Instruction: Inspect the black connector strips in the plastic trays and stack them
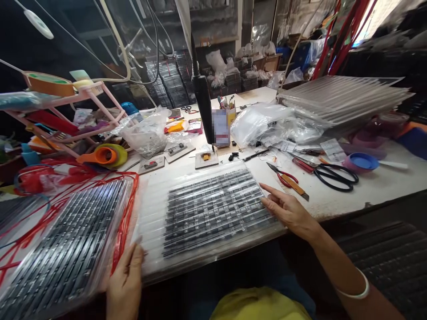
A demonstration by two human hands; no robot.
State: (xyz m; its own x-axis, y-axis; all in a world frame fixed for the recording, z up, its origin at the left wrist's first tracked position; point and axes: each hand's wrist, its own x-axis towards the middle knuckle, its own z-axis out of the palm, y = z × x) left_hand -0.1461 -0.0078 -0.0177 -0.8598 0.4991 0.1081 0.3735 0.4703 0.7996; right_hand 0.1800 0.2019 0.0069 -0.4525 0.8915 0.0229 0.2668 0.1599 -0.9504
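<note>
our left hand (125, 284) curls over the near edge of the clear tray (207, 213), fingers bent on its rim to steady it at the table edge. our right hand (288, 211) lies flat, fingers spread, on the tray's right side. rows of small black parts (213, 206) fill it; a second loaded tray (66, 249) sits left, under red straps (123, 222).

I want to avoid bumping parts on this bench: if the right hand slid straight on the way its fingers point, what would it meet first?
The right hand points left across the clear tray. It would first meet the rows of black components its fingertips already rest beside, though depth is hard to judge.
</note>
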